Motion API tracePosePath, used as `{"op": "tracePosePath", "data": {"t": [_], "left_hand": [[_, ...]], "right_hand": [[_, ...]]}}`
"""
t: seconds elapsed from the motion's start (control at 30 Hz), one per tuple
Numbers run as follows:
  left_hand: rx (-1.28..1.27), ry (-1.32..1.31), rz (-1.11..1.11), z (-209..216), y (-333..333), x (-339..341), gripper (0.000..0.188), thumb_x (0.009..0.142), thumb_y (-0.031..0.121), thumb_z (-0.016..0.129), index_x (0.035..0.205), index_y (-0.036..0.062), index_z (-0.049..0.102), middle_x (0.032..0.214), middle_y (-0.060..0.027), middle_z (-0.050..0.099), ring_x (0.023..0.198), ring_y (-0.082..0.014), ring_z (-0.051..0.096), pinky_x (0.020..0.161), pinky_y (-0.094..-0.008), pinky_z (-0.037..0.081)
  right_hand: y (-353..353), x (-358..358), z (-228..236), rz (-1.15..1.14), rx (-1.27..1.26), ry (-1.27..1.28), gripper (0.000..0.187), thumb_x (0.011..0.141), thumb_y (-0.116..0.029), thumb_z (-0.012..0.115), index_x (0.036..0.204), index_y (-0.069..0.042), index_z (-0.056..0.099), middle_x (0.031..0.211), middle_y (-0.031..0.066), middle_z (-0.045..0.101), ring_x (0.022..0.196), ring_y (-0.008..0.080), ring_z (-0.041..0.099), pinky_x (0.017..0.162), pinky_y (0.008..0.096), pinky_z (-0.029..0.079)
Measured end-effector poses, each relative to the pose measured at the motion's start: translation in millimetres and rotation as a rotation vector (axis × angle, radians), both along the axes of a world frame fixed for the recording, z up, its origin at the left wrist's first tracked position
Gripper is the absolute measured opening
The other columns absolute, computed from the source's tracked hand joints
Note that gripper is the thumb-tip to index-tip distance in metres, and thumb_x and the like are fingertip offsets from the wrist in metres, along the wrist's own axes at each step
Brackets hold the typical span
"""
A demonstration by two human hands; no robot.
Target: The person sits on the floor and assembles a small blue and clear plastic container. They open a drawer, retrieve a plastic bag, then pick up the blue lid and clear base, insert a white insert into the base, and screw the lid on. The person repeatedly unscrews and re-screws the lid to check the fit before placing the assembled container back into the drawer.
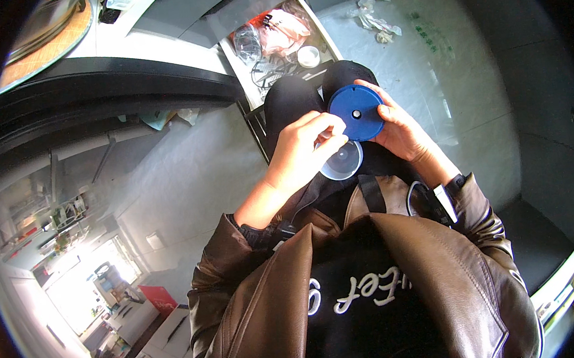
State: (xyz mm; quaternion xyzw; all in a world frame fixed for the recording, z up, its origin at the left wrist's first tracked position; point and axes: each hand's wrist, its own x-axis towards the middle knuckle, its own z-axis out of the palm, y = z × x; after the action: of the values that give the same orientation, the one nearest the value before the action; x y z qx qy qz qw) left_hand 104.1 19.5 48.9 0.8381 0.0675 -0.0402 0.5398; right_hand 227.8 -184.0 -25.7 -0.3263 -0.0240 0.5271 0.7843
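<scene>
A round blue disc-shaped lid or case (357, 113) with a small pale hub at its centre is above my lap. My right hand (400, 128) grips it by its right edge, thumb on the face and fingers behind. At its left edge, the thumb and fingers of my left hand (308, 144) are pinched together; what lies between them, if anything, is hidden. A clear round plastic lid or shallow dish (342, 160) shows just below the disc, partly covered by my left hand. Whether that hand touches it or it rests on my lap, I cannot tell.
Beyond my knees an open drawer (321, 27) holds a red and white plastic bag (283, 31), cables and a white round container (308, 56). Crumpled white plastic (376, 20) lies on the floor to its right. A dark desk edge (127, 84) runs along the left.
</scene>
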Motion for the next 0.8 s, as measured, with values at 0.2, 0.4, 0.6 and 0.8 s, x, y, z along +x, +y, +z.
{"op": "tracePosePath", "data": {"t": [0.2, 0.4, 0.6, 0.8], "left_hand": [[0.188, -0.130, 0.000, 3, 2, 13, 0.015, 0.092, 0.010, 0.077, 0.105, 0.0027, 0.073, 0.102, -0.0074, 0.062, 0.081, -0.0157, 0.068, 0.076, -0.0296, 0.056], [0.492, -0.181, -0.101, 11, 4, 21, 0.014, 0.091, 0.019, 0.074, 0.098, 0.0070, 0.073, 0.104, -0.0125, 0.059, 0.097, -0.0316, 0.061, 0.088, -0.0440, 0.051], [0.788, -0.097, -0.311, 27, 5, 43, 0.017, 0.090, 0.022, 0.072, 0.091, 0.0056, 0.075, 0.104, -0.0136, 0.061, 0.104, -0.0325, 0.058, 0.092, -0.0481, 0.048], [0.778, 0.001, -0.335, 33, 4, 56, 0.019, 0.088, 0.022, 0.074, 0.084, 0.0040, 0.077, 0.102, -0.0142, 0.063, 0.105, -0.0333, 0.058, 0.094, -0.0471, 0.048]], "right_hand": [[0, 1, 0, -0.015, 0.000, 0.012, 0.088, 0.091, -0.042, 0.080, 0.161, -0.015, 0.035, 0.156, 0.0121, 0.047, 0.143, 0.0307, 0.049, 0.116, 0.0563, 0.045], [0, 2, -1, -0.025, -0.007, 0.032, 0.086, 0.092, -0.039, 0.080, 0.161, -0.016, 0.035, 0.153, 0.0113, 0.049, 0.142, 0.0294, 0.050, 0.117, 0.0552, 0.044], [6, -4, 6, -0.071, -0.071, -0.034, 0.085, 0.091, -0.034, 0.081, 0.161, -0.018, 0.035, 0.151, 0.0113, 0.049, 0.138, 0.0276, 0.052, 0.114, 0.0500, 0.046], [6, -5, 21, -0.125, -0.186, -0.278, 0.091, 0.087, -0.027, 0.087, 0.161, -0.018, 0.035, 0.149, 0.0135, 0.047, 0.136, 0.0256, 0.051, 0.114, 0.0405, 0.044]]}}
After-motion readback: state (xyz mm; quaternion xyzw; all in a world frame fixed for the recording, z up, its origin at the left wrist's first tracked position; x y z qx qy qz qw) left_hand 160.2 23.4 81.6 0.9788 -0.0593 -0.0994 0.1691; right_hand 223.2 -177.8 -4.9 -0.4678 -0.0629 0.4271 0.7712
